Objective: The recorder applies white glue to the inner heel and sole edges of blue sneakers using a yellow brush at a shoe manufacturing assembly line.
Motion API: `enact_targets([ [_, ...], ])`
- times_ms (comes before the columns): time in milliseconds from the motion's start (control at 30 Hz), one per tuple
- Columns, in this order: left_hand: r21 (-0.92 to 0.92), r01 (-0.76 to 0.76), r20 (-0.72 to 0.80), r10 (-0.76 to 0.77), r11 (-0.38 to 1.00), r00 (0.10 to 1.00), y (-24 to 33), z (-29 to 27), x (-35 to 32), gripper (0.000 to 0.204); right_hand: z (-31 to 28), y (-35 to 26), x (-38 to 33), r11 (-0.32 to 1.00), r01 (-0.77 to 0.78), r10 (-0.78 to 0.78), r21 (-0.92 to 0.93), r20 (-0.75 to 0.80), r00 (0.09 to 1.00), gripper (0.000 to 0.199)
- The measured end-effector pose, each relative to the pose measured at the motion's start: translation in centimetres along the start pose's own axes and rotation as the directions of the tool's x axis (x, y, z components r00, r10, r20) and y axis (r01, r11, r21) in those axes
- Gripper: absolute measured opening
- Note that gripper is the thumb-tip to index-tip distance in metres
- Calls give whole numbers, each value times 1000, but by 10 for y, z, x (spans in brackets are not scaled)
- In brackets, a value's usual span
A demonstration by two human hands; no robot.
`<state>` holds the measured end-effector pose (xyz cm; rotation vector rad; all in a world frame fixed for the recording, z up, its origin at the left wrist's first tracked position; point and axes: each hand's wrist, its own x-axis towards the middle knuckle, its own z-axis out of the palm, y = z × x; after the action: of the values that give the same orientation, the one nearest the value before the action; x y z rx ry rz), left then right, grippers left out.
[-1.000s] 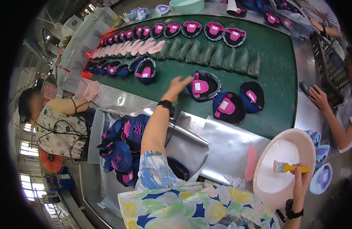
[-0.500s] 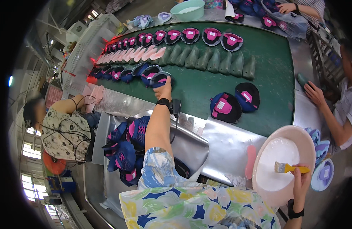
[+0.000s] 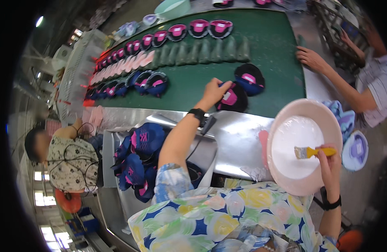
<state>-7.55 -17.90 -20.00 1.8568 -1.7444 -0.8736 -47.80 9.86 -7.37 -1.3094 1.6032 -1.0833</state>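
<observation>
Left hand (image 3: 215,91), centre of frame, is reached out over the green conveyor mat (image 3: 277,63) and closed around the near edge of a black shoe upper with a pink tongue patch (image 3: 231,98). Fingers are wrapped over it, so it looks gripped rather than merely touched.

A second black and blue upper with a pink patch (image 3: 250,79) lies just beside it, up and to the right, apparently overlapping it slightly.

Right hand (image 3: 327,161), lower right, is clamped on the yellow handle of a small flat brush (image 3: 313,152). The bristles rest inside the round pink basin of white paste (image 3: 304,147), which sits on the steel counter (image 3: 239,136) at the mat's edge.

Progress, judged from the layout:
- Done: a long row of pink-patched uppers (image 3: 176,32) along the far edge of the mat, a short row of dark blue uppers (image 3: 151,82) at centre left, and rows of pink and grey-green insoles (image 3: 189,52) between them.
- In hand: the gripped upper. Cannot tell whether it has paste on it.
- Left: the neighbouring upper, plus a heap of blue and pink uppers (image 3: 143,159) in the steel bin at lower left.

That heap is sizeable, so I'd say plenty remains.

Other people: one seated at far left (image 3: 69,157), and another's bare hand (image 3: 313,59) resting on the mat's right edge.
</observation>
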Motion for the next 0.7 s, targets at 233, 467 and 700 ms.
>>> enact_targets([
  [233, -81, -489, 1, 490, 869, 872, 24, -4, -73, 21, -16, 37, 22, 995, 24, -25, -93, -17, 1000, 19],
  [467, 377, -727, 281, 677, 574, 681, 43, 4, -96, 36, 30, 26, 38, 958, 185, -137, -221, 215, 967, 21],
  [700, 100, -438, 235, 407, 893, 883, 62, -8, -108, 46, 9, 4, -7, 821, 434, -169, -371, 569, 805, 19],
])
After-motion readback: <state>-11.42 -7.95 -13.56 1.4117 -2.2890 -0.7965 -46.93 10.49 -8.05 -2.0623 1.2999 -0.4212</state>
